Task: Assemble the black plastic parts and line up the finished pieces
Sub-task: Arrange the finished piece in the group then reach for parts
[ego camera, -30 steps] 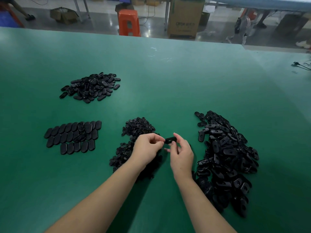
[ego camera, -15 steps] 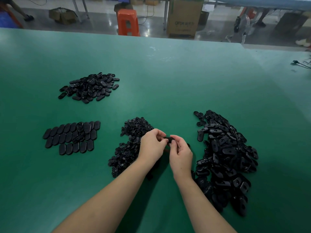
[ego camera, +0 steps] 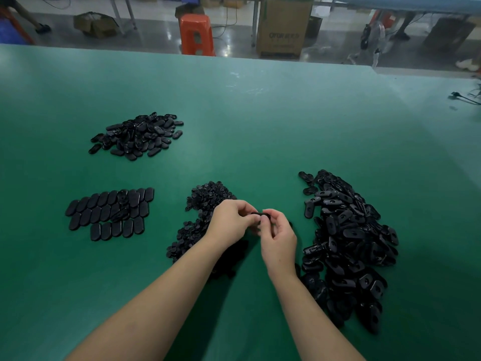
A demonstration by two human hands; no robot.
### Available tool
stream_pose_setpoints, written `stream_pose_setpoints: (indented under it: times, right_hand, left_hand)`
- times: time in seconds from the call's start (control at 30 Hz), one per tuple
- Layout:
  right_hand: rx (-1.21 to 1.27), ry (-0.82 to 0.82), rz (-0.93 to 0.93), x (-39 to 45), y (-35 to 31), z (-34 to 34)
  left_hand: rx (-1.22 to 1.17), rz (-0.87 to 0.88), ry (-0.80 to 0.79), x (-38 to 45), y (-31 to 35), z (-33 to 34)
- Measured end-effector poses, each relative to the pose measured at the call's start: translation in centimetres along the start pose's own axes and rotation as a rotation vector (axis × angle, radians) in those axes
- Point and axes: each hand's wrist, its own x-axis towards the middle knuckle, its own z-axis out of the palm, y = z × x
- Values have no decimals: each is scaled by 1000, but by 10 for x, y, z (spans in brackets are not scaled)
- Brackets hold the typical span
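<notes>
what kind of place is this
Probably a factory assembly floor: a long green worktable with piles of black plastic parts, rows of finished pieces, and cardboard boxes on the concrete floor.

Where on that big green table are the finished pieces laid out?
Start at the green table and look left of the person's hands. Two black groups lie there: the farther is a loose heap, the nearer is the finished pieces. Only these lie flat, side by side in tidy rows.

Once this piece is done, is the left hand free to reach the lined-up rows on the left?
Probably yes. The left hand now pinches the black part together with the right hand, but only bare green table lies between it and the rows.
</notes>
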Motion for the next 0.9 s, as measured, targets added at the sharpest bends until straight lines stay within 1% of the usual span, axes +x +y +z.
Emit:
stream_pose_setpoints:
  times: [0.2,0.4,0.57,0.7,0.9]
  right_hand:
    - [-98,-15,-30,1,-1,1]
    - [-123,-15,-30,2,-1,2]
    - [-134,-34,-30,3,1,0]
    - [-140,-35,-11,3,1,0]
    - [-146,-38,-30,1,0,-1]
  left_hand:
    - [-103,-62,-49,-2,-3,0]
    - [-135,-97,-30,-4,2,3]
    - [-64,-102,10,-4,0,5]
    - [1,-73,38,-4,2,7]
    - [31,-49,47,-6,2,8]
